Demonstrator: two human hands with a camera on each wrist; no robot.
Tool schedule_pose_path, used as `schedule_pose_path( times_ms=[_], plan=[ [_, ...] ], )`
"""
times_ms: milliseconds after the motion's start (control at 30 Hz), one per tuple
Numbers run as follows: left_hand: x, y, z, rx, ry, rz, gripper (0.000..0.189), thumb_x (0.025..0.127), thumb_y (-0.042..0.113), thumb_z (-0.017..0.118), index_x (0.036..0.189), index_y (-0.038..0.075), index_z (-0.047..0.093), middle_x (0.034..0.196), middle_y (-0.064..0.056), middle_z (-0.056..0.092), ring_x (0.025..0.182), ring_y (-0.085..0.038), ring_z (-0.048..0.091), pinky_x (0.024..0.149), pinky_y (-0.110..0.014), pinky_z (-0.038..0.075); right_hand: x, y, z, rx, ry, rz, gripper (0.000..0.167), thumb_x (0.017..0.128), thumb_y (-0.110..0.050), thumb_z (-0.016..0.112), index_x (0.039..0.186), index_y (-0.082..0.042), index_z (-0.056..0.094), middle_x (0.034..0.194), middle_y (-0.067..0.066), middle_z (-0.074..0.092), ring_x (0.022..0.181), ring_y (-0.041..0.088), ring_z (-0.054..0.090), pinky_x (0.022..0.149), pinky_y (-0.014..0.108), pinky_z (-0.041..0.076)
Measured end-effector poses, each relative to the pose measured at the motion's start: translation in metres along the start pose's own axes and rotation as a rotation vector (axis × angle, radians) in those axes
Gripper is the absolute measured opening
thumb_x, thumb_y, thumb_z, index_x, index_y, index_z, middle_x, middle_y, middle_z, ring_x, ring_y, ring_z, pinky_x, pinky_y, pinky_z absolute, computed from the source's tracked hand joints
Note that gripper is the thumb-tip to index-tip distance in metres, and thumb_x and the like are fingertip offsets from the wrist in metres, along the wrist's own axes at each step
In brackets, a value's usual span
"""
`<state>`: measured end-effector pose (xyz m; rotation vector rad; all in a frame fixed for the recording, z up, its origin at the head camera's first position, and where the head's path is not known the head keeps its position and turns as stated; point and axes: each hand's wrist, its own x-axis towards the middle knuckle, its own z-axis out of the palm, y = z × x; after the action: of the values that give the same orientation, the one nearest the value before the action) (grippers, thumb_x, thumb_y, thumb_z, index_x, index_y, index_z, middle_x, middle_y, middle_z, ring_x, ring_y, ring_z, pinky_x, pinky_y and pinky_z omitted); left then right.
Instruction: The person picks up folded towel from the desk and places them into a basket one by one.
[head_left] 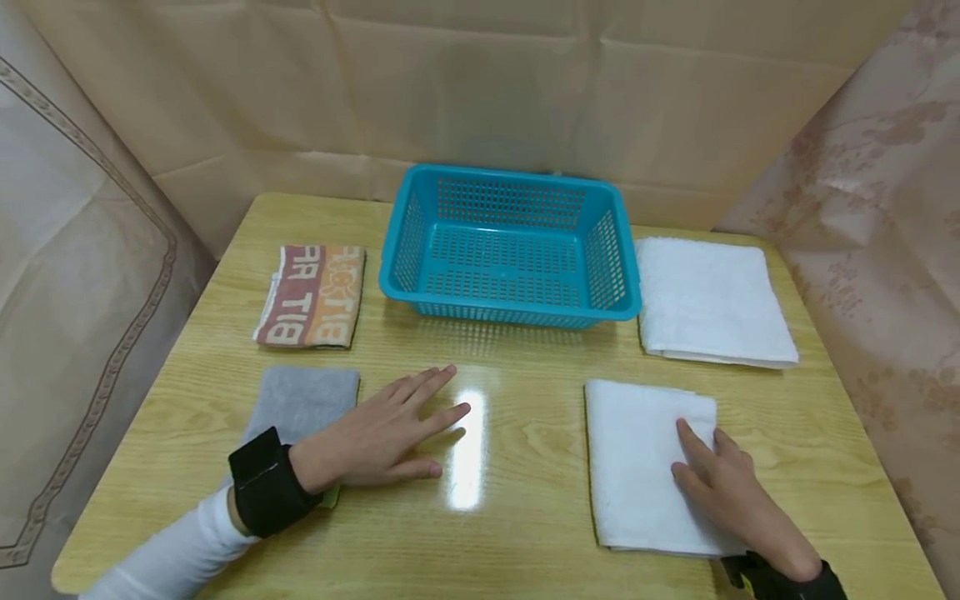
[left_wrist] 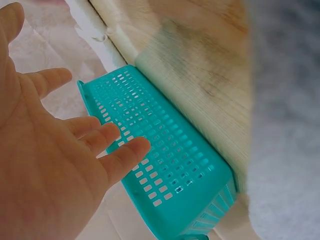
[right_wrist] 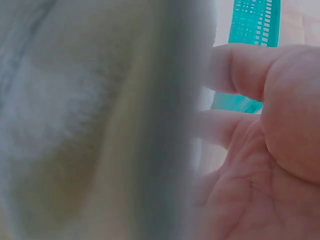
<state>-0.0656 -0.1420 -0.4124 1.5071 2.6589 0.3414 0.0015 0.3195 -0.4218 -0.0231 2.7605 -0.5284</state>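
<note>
Well, from where I'm standing, the folded white towel (head_left: 633, 467) at the lower right of the frame is the business in hand. The right hand (head_left: 723, 492) lies over its right edge, thumb and forefinger apart and resting on the top face. I see no pinch from above, and in the right wrist view the fingertips are lost behind a blur, so I can't tell whether any finger is tucked beneath the cloth.

The left hand (head_left: 386, 433) hovers near the middle of the lower frame, fingers spread, holding nothing. Its wrist is above the grey towel (head_left: 303, 400).

I'd call this the taking-hold step, with a proper grip yet to be made. The next move seems to call for the right fingers to close on the edge with every layer caught together, since folded cloth could easily slip open. The left hand would do well to come across and support the other side.

At upper centre sits the blue basket (head_left: 510, 308), with a second white towel (head_left: 708, 300) just beside it and a patterned towel (head_left: 311, 296) off to the left.
</note>
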Motion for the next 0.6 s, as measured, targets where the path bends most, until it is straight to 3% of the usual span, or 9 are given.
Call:
schedule_pose_path(
  times_ms=[600],
  plan=[
    [0.0013, 0.0011, 0.0015, 0.007, 0.011, 0.016, 0.073, 0.097, 0.053, 0.057, 0.156, 0.019, 0.034, 0.163, -0.024, 0.011, 0.147, -0.037, 0.024, 0.112, -0.054, 0.031, 0.0029, -0.0054, 0.0009, -0.017, -0.019, -0.006, 0.067, 0.097, -0.023, 0.063, 0.150, 0.007, 0.034, 0.140, 0.052, 0.024, 0.126, 0.072, 0.023, 0.095, 0.077, 0.029]
  ],
)
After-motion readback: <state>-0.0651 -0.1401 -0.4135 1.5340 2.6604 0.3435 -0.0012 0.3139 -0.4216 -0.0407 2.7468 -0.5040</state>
